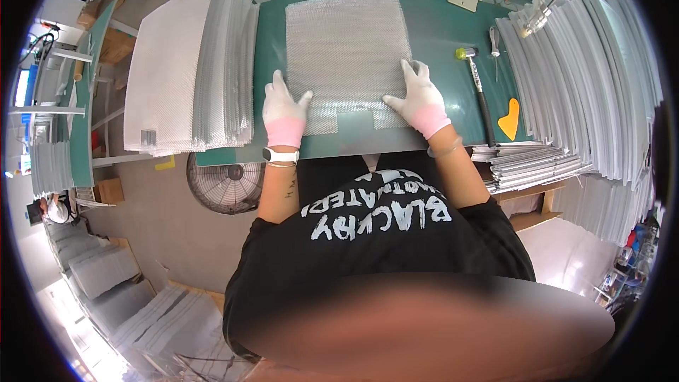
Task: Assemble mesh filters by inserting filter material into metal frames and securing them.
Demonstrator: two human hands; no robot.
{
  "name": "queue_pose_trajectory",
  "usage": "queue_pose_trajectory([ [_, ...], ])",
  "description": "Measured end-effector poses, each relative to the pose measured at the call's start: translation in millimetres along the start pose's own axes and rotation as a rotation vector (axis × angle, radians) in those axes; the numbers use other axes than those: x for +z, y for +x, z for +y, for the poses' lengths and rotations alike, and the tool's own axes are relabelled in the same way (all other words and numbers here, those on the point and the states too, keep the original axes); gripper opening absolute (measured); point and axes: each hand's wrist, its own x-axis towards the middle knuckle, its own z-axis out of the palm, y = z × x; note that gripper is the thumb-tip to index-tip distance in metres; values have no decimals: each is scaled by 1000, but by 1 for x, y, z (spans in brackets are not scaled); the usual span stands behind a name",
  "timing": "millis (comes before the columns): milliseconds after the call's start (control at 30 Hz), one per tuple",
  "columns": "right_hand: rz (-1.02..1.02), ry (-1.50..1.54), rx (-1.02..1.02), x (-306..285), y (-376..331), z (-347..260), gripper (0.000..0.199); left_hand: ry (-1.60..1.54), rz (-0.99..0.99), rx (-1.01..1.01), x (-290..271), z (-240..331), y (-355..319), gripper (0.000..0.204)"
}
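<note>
Two hands in white gloves with pink cuffs work at the green, smooth desk (442,32). Between them is one silver-grey, rectangular sheet with a fine honeycomb pattern (346,39); it lies flat on the desk, close to the front edge, where the person in a black shirt sits. The left hand (286,102) is at the lower left side of this sheet, its thumb spread away from the fingers. The right hand (417,97) is at the lower right side, its thumb also apart and pointing inward. I cannot tell how firmly they press. On the left of the desk stands a thick stack of similar pale sheets (170,64). To the right lie a hammer with a yellow-green head and black handle (479,88), a thin screwdriver (494,41), and a flat, orange-yellow tool (509,122).
</note>
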Motion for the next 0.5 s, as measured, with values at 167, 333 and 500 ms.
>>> queue_pose_trajectory([
  [167,-48,-80,25,-6,0,-6,87,280,-4,357,14,-22,11,68],
  [333,11,-230,-74,-21,19,15,73,318,-153,430,6,-6,1,72],
  [500,386,-19,-294,-106,156,47,51,289,-145,375,13,5,-4,82],
])
